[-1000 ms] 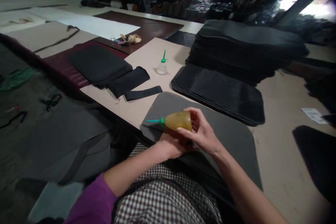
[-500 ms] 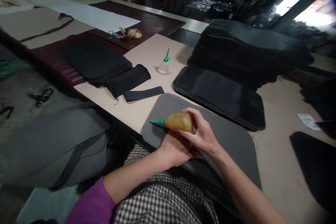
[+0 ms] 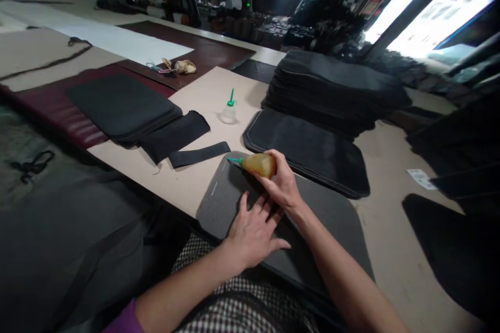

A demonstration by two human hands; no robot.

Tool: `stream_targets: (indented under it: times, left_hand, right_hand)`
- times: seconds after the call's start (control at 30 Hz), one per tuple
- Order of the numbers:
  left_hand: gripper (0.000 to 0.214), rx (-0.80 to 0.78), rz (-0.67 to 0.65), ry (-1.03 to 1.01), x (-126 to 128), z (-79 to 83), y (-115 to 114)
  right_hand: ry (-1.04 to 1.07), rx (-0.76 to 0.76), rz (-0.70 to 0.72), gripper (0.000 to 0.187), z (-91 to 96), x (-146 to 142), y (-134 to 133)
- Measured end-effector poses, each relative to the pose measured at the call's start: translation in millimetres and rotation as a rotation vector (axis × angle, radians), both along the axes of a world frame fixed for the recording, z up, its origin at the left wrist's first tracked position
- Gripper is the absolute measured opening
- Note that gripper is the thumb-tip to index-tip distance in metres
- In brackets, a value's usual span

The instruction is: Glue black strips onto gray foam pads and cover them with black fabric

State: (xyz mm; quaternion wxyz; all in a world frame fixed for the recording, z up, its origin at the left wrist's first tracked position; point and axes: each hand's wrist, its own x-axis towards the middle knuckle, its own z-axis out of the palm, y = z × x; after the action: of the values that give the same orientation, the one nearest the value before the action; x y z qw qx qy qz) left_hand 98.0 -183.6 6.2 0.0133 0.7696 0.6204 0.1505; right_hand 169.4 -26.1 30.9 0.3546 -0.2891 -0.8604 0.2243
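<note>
My right hand grips a squeeze bottle of amber liquid, likely glue, by its base. The bottle lies on its side, and its green nozzle points left at the far-left corner of a grey rounded panel. Two pale, shiny streaks run along the panel's left end. Palm down, my left hand rests on the panel just below the bottle with its fingers spread. Beyond the panel's corner lies a narrow black strip. Whether the nozzle tip touches the panel, I cannot tell.
A clear bottle with a green nozzle stands farther back. Black panels lie behind my right hand, with a taller stack beyond. More dark panels and a wide black strip are at the left. The table edge runs close to my body.
The nozzle has moved to the panel's far-left corner, and pale streaks now show there. My left hand has turned palm down and flattened on the panel. The view has tilted up and shifted right.
</note>
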Motion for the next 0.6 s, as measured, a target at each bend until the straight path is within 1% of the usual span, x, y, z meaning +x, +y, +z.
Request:
stream_targets:
  times: [0.13,0.23,0.4,0.6]
  left_hand:
    - [0.075,0.006,0.005,-0.004,1.6,-1.7,0.4]
    - [0.075,0.013,0.0,0.003,2.3,-1.1,0.5]
    - [0.073,0.017,-0.003,0.025,2.7,-0.2,0.3]
    - [0.069,0.028,-0.004,0.05,5.2,-5.1,1.1]
  right_hand:
    - [0.016,0.034,-0.073,0.054,-6.3,-2.1,4.5]
    - [0.039,0.054,-0.137,0.054,-6.3,5.7,4.6]
    - [0.017,0.027,-0.208,0.055,1.4,35.1,4.3]
    - [0.025,-0.029,-0.303,0.055,12.5,76.4,-0.9]
